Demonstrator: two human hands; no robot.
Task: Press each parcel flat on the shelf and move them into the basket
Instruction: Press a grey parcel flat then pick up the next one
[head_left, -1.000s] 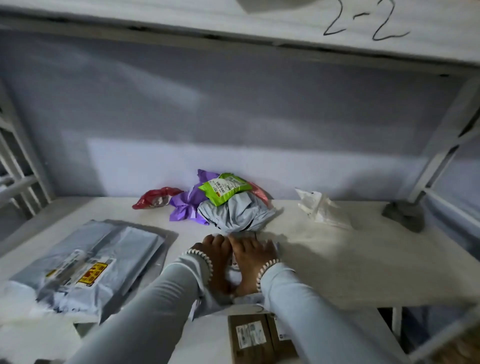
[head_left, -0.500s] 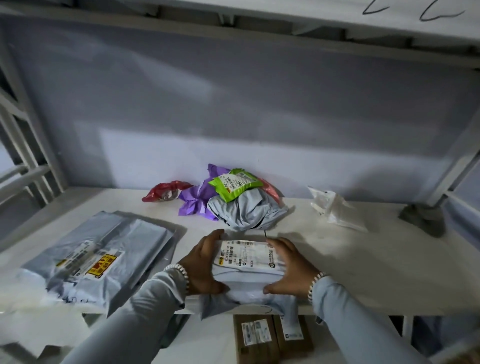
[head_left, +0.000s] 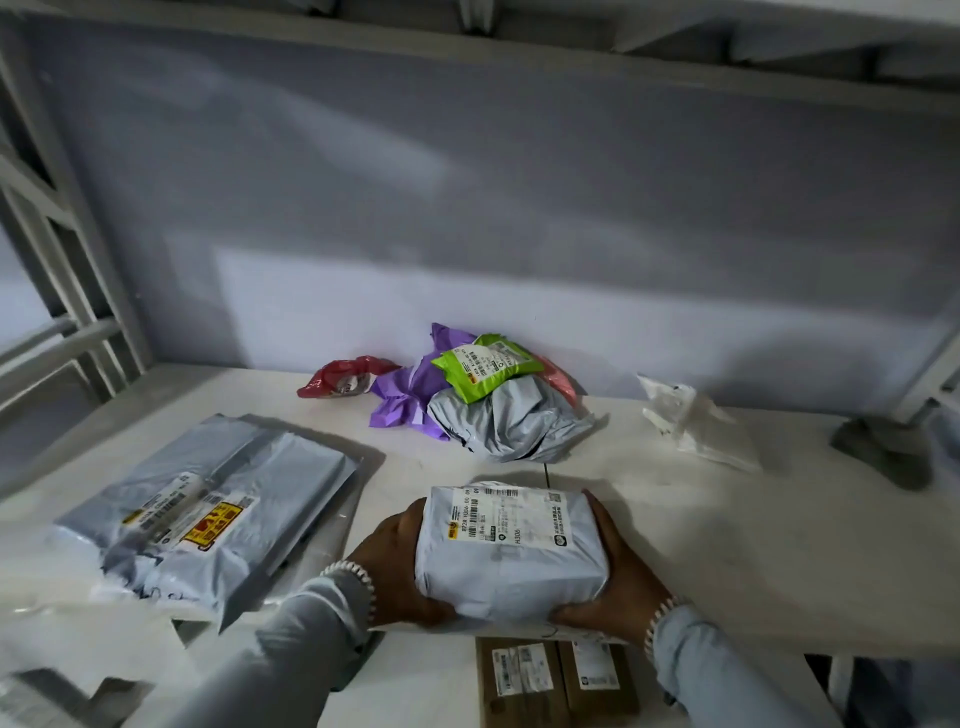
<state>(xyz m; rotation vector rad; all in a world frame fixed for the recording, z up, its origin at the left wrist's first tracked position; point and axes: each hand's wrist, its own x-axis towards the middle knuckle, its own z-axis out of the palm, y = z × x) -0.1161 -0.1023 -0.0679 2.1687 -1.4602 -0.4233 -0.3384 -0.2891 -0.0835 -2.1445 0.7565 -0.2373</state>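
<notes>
A grey parcel (head_left: 511, 561) with a white shipping label sits at the front edge of the white shelf (head_left: 727, 545). My left hand (head_left: 397, 564) grips its left side and my right hand (head_left: 621, 577) grips its right side, fingers curled under its near edge. Farther back lies a heap of parcels: a crumpled grey one (head_left: 511, 423), a green one (head_left: 485, 366) on top, a purple one (head_left: 408, 392) and a red one (head_left: 340, 382). No basket is in view.
Flat grey parcels (head_left: 208, 514) lie stacked at the shelf's left. A clear plastic bag (head_left: 693, 423) lies at the back right, beside a grey bracket (head_left: 883, 449). Two brown boxes (head_left: 556, 678) sit on a lower level below the front edge. Metal frame bars stand left and right.
My hands went from pressing down on the grey parcel side by side to gripping its two sides. The parcel now shows its label and has come toward the shelf's front edge.
</notes>
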